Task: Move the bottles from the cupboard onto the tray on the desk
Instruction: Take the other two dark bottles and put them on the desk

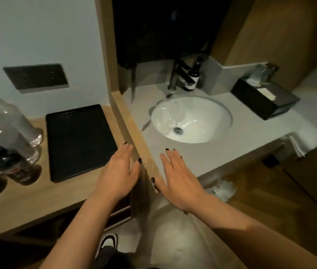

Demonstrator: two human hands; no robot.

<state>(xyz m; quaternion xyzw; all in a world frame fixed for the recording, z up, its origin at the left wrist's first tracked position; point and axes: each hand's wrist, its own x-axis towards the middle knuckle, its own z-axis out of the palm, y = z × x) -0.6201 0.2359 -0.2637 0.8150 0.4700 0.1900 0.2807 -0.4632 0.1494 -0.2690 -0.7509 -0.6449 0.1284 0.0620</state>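
A wooden partition (132, 133) rises between the two hands. Left of the left hand (119, 169) lies the black tray (80, 142), bare; farther left the bottles (8, 133) stand on the desk (27, 202). The right hand (177, 175) hovers near the washbasin (191, 119). Both hands are flat, fingers straight, holding nothing.

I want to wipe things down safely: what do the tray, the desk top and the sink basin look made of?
Tray: matte black, likely plastic or lacquered wood; flat, hardly any glare.
Desk top: light wood or wood-look laminate; faint grain, satin finish.
Sink basin: glossy white ceramic, judging by the bright reflections.
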